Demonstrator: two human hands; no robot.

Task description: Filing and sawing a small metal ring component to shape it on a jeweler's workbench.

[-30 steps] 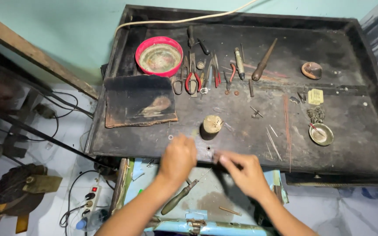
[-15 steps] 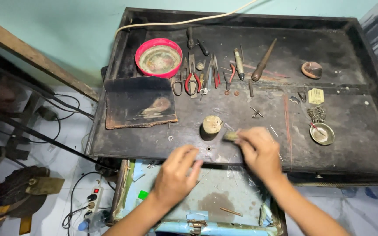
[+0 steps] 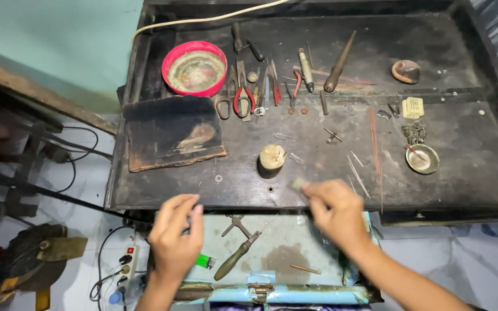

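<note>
Pinched at the fingertips of the right hand (image 3: pixel 335 210) is a small pale block (image 3: pixel 298 184), blurred, so its exact kind cannot be told. It is held just over the front edge of the black workbench tray (image 3: pixel 479 173), lower centre of the frame. The right hand is closed around that piece. The left hand (image 3: pixel 175 236) is held empty, fingers loosely curled and half open, hovering over the pale blue drawer (image 3: pixel 272 247) below the tray edge, lower left of centre.

Progress, judged only from how things lie: the small block is already picked up and in hand; nothing on the tray looks clamped, set up or under work yet, so the working stage appears not yet started.

Outward from the block:
- A short pale wooden peg block (image 3: pixel 272 156) is seen just above, near tray centre.
- Thin needle-like rods (image 3: pixel 355 173) are laid to the right of the hand.
- In the drawer, a wooden-handled tool (image 3: pixel 234 262) and a small pair of dividers (image 3: pixel 236 224) are laid between the hands; a green lighter (image 3: pixel 205 261) sits beside the left hand.
- Red-handled pliers (image 3: pixel 242 98), files and a wooden-handled awl (image 3: pixel 339 63) are lined up along upper centre.
- A red bowl (image 3: pixel 195 68) is at upper left, a dark charred board (image 3: pixel 171 133) below it.
- A small metal dish (image 3: pixel 422 159) is at right, a power strip (image 3: pixel 125 265) on the floor at lower left.
</note>
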